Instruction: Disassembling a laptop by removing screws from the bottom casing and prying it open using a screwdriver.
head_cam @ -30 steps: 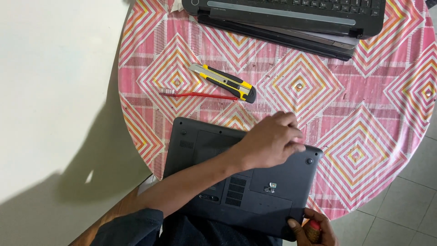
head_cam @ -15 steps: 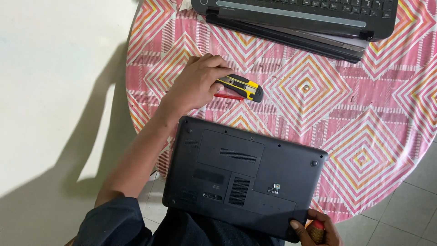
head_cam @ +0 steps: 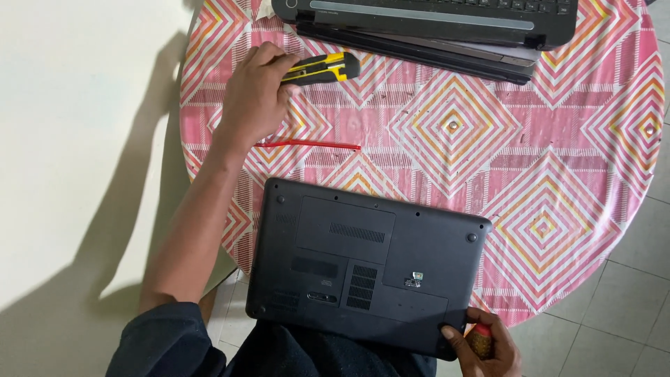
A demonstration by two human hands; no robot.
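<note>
Utility knife (head_cam: 322, 68), yellow and black, at the far left part of the round table, just short of the stacked laptops along the far edge. Its long axis runs nearly left to right, slightly tilted, the dark end pointing right. Left hand (head_cam: 255, 98) has its fingers closed over the knife's left end, grasping it; whether the knife is lifted clear of the cloth or resting on it cannot be told. The knife lies at the fingertips, toward the far side of the hand, and the free length sticks out to the right. The left hand is the one on it; the right is well apart.

Thin red stick (head_cam: 307, 144) lies on the pink patterned tablecloth (head_cam: 558, 139) just nearer than the left hand, also lying left to right, not touched.

Black laptop (head_cam: 363, 269), underside up, sits at the near edge of the table, partly overhanging toward the person.

Right hand (head_cam: 481, 342) at the laptop's near right corner, thumb on the casing, fingers clenched round a small reddish-brown object (head_cam: 479, 341), possibly a tool handle; too hidden to say.
</note>
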